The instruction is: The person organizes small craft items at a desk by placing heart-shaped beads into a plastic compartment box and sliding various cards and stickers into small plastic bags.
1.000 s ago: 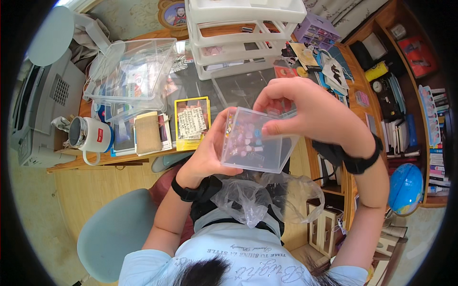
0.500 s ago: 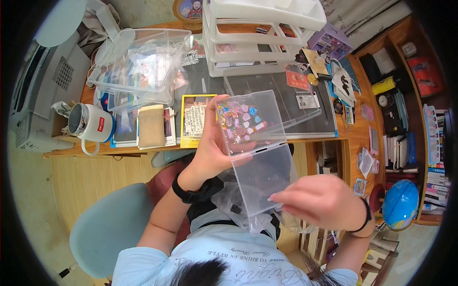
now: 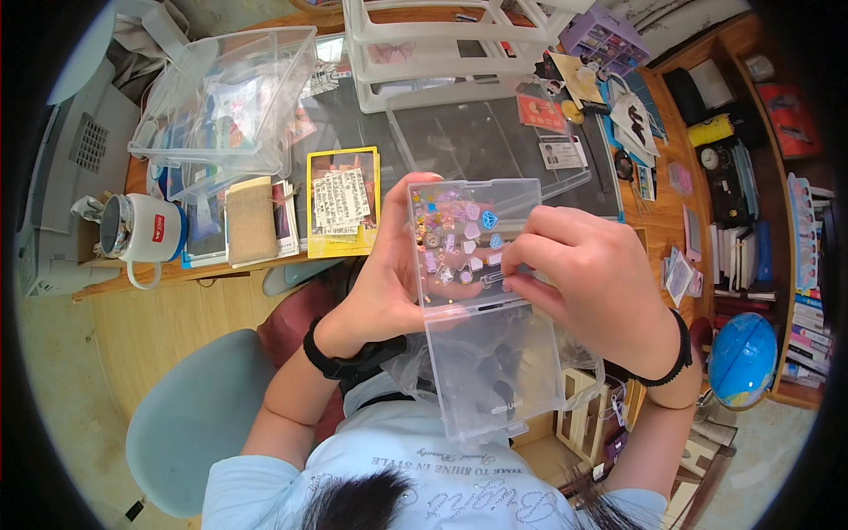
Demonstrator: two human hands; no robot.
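A clear plastic box [image 3: 521, 199] with a hinged lid [image 3: 477, 367] is held tilted over my lap, the lid hanging down towards me. Small charms [image 3: 471, 230] in purple, blue, white and gold lie scattered inside it. My left hand [image 3: 384, 274] grips the box by its left side, thumb near the hinge and fingers behind, showing through the plastic. Over the box's right half, my right hand [image 3: 587, 283] has thumb and fingertips pinched together close to a small pale piece; whether they hold it is hard to make out. A crumpled clear bag [image 3: 406, 375] hangs behind the lid.
On the desk ahead are clear trays [image 3: 230, 97], a white drawer frame [image 3: 442, 53], a yellow-edged card pack [image 3: 344, 199], a brown notebook [image 3: 251, 221] and a white mug [image 3: 141, 231]. A bookshelf and blue globe [image 3: 746, 360] stand right, a grey-green chair [image 3: 208, 420] left.
My right hand has moved up from the lid to the charms in the box. The box and my left hand have shifted slightly, and the view has tilted a little.
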